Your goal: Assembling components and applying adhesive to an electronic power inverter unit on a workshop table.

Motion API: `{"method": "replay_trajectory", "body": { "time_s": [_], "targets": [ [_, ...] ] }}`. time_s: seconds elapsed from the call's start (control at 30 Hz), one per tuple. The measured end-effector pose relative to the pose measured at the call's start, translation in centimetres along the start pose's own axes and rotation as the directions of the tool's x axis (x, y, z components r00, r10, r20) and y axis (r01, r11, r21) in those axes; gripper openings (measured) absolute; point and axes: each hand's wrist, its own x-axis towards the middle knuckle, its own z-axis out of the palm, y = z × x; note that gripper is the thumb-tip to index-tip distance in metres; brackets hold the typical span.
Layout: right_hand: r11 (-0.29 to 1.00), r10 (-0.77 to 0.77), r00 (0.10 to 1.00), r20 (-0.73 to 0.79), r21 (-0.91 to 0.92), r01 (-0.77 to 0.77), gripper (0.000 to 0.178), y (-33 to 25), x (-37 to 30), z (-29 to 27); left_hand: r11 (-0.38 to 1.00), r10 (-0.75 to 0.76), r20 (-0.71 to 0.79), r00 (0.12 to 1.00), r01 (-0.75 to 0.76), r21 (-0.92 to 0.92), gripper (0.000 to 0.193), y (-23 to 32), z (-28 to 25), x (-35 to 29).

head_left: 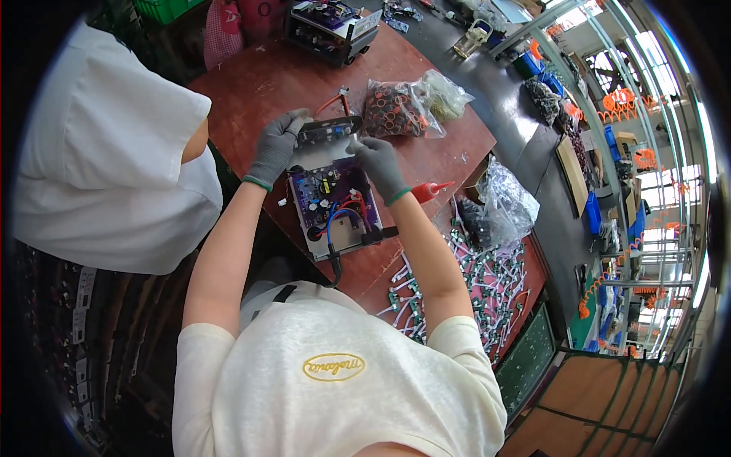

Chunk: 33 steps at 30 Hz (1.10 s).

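Observation:
My left hand (275, 151), in a grey glove with a green cuff, is closed on the left end of a dark front panel (327, 132) with small parts along it. My right hand (381, 163), gloved alike, has its fingers pinched together just below the panel's right end; what they hold is too small to make out. Nearer me lies an open metal housing with a purple circuit board (314, 190) inside. Red and blue wires (344, 211) loop over its right side, and a black cable (334, 263) runs out toward me. Red wires (333, 99) rise behind the panel.
Beyond my hands lie a bag of black and orange rings (392, 108) and another clear bag (447, 97). A red squeeze bottle (428, 192) lies right of my wrist, above many small wired green boards (487, 282). Another unit (332, 32) stands far back. A person in white (114, 145) is close left.

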Motion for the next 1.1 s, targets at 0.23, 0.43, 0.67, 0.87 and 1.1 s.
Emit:
{"method": "replay_trajectory", "body": {
  "time_s": [0.23,0.43,0.67,0.87,1.1],
  "targets": [
    [1.000,0.024,0.998,-0.055,-0.001,-0.024,0.027,0.3,-0.5,0.7,0.999,-0.042,-0.003,0.999,0.042,0.023,0.027,1.3,0.2,-0.8],
    [0.962,-0.080,0.989,-0.128,-0.271,0.042,0.027,0.4,-0.3,0.9,0.998,-0.044,-0.011,0.999,0.044,0.032,0.026,1.2,0.4,-0.8],
    [0.812,-0.155,0.967,-0.200,-0.583,0.010,0.030,-1.7,-1.0,1.7,0.998,-0.053,0.003,0.999,0.053,0.043,0.025,1.7,0.3,-0.9],
    [0.814,-0.201,0.958,-0.207,-0.580,0.045,0.028,-0.6,-1.2,1.7,1.000,0.001,0.013,1.000,-0.001,-0.016,0.025,1.0,0.2,-0.9],
    [0.807,-0.196,0.959,-0.205,-0.589,0.039,0.028,-1.0,-1.0,1.8,1.000,0.010,0.033,0.999,-0.010,0.012,0.025,0.1,-0.1,-0.4]
  ]
}}
